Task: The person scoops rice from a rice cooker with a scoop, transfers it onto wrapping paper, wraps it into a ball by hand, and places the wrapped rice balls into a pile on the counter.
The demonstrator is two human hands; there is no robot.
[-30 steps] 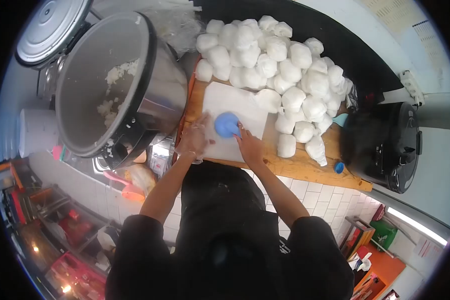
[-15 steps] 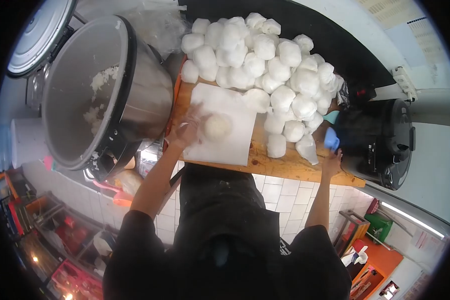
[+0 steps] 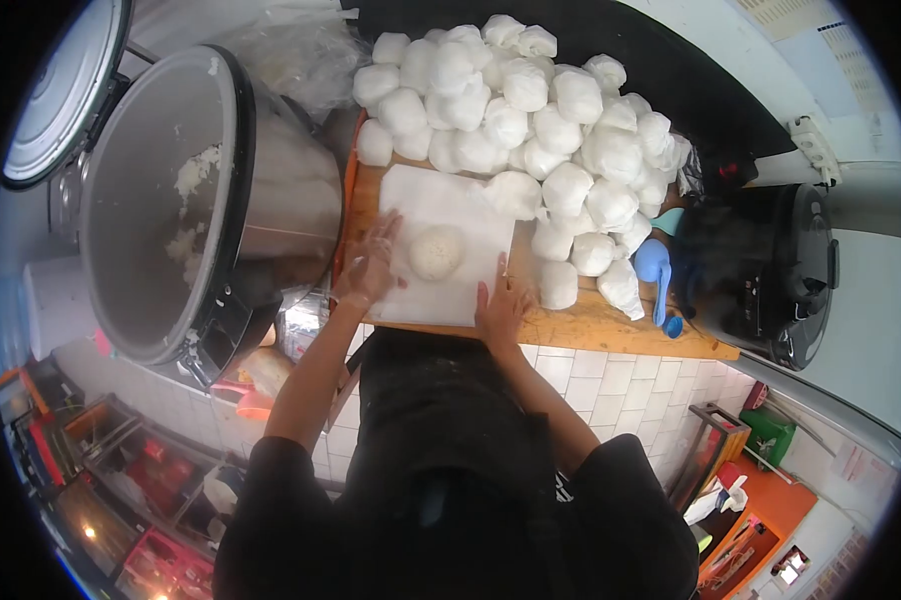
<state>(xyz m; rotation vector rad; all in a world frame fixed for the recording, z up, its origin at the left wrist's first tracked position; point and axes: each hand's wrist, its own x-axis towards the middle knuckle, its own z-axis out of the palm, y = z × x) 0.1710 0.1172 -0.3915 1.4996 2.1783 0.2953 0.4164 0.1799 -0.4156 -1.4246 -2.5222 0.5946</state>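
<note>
A round mound of white rice [image 3: 437, 252] sits on a sheet of white wrapping paper [image 3: 446, 300] on the wooden table. My left hand [image 3: 373, 268], in what looks like a clear plastic glove, is at the paper's left side with its fingers stretched out beside the mound. At the lower right edge of the paper, my right hand [image 3: 503, 305] touches the sheet, fingers apart and nothing held. A blue scoop [image 3: 655, 270] lies to the right. Behind the sheet is a large heap of white paper-wrapped bundles [image 3: 561, 130].
On the left stands a big open rice pot [image 3: 291, 190] with rice stuck inside, its lid [image 3: 66, 80] raised. A black lidded cooker [image 3: 756, 280] stands at the table's right end. Clear plastic bags [image 3: 306, 60] lie at the back left.
My right hand has let go of the blue scoop at the right and come left to the paper's edge. My left hand stays beside the rice mound.
</note>
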